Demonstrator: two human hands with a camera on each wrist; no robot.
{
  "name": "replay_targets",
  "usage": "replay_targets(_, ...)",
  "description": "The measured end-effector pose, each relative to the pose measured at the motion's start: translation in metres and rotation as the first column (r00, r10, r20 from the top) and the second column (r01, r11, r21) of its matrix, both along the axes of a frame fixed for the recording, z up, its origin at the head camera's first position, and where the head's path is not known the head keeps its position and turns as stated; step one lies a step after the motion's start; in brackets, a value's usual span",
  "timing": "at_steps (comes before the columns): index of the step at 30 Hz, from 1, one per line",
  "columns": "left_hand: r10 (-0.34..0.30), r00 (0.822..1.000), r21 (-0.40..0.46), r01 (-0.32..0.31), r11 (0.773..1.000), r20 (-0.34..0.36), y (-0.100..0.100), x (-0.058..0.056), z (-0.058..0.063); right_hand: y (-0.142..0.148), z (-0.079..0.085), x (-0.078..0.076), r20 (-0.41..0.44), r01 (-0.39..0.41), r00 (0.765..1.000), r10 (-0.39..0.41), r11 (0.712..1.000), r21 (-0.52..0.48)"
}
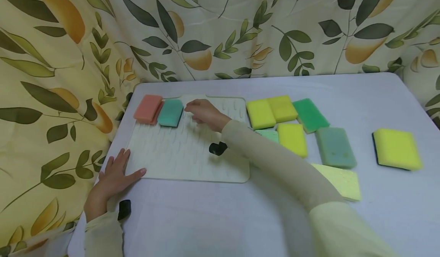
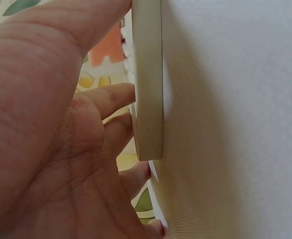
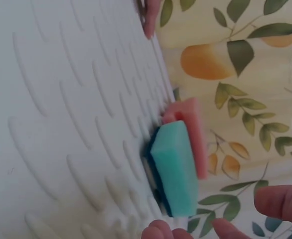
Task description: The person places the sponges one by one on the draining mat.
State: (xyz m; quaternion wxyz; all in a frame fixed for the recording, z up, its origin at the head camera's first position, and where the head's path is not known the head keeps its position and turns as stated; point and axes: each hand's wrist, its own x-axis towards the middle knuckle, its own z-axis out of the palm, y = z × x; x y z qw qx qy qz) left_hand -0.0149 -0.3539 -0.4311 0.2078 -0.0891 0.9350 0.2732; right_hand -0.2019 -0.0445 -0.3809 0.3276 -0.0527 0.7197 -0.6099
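Note:
A white ridged drying board point(image 1: 192, 154) lies flat on the table. On its far left corner is a pink sponge point(image 1: 148, 109), with a teal sponge point(image 1: 170, 112) beside it; the right wrist view shows the teal sponge point(image 3: 176, 169) with a dark underside. Just right of the teal sponge hovers my right hand point(image 1: 207, 114), apart from it, fingers loosely bent and holding nothing. My left hand point(image 1: 115, 178) rests at the board's near left corner with fingers spread. In the left wrist view, its fingers touch the board's edge point(image 2: 148, 89).
Right of the board lie several sponges: yellow ones point(image 1: 261, 113), a green one point(image 1: 311, 115), a grey-green one point(image 1: 336, 147) and a pale yellow one point(image 1: 343, 181) partly under my right sleeve. Another yellow sponge point(image 1: 398, 149) sits far right. A patterned curtain point(image 1: 240, 39) hangs behind the table.

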Motion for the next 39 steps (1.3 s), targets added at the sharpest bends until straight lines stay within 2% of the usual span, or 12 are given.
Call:
replay_targets(6,-0.009,1.0,-0.013,0.009,1.0,0.007,0.0,-0.001,0.002,0.021,0.009,0.006,-0.035,-0.037,0.999,0.035,0.998,-0.051)
replay_targets(13,-0.02,1.0,-0.017,0.02,1.0,0.008,0.0,0.0,0.008,0.045,0.018,0.014,-0.047,-0.025,0.999,0.022,0.998,-0.055)
replay_targets(22,-0.026,1.0,-0.006,0.026,1.0,0.009,-0.001,0.002,0.003,0.076,0.033,0.027,-0.075,-0.006,0.997,-0.001,0.995,-0.104)
replay_targets(26,-0.031,0.999,-0.007,0.032,0.999,0.007,-0.001,0.001,0.001,0.097,0.04,0.035,-0.11,-0.013,0.994,0.003,0.996,-0.09)
replay_targets(31,-0.039,0.999,-0.007,0.039,0.999,0.0,-0.003,-0.001,0.001,0.127,0.046,0.047,-0.137,-0.014,0.991,-0.003,0.992,-0.128)
replay_targets(39,-0.041,0.999,-0.011,0.041,0.999,0.015,-0.002,0.0,0.004,0.174,0.046,0.062,-0.15,0.039,0.987,-0.058,0.992,-0.124)
